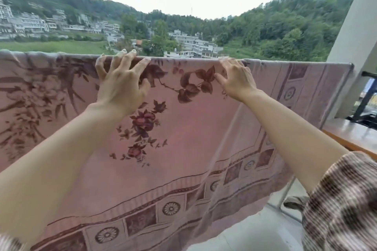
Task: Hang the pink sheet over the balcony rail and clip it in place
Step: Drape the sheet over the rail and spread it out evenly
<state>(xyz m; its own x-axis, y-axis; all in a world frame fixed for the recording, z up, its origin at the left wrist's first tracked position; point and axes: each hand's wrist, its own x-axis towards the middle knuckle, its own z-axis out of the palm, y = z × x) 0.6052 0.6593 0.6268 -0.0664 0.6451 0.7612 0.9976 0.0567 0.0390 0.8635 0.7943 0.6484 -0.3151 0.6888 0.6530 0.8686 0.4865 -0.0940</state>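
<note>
The pink sheet (183,128), printed with dark red flowers and a patterned border, hangs over the balcony rail (349,64) from the left edge of the view nearly to the rail's right end. My left hand (120,81) is at the top fold with its fingers spread and arched, their tips near the fold. My right hand (234,77) is further right on the fold, its fingers reaching over the top and its thumb against the front of the cloth. No clip is in view.
A white pillar (355,36) stands at the rail's right end, with a wooden ledge (350,134) and a dark metal frame (365,98) beside it. Pale floor tiles (255,234) show below the sheet's hem. Beyond the rail lie buildings and wooded hills.
</note>
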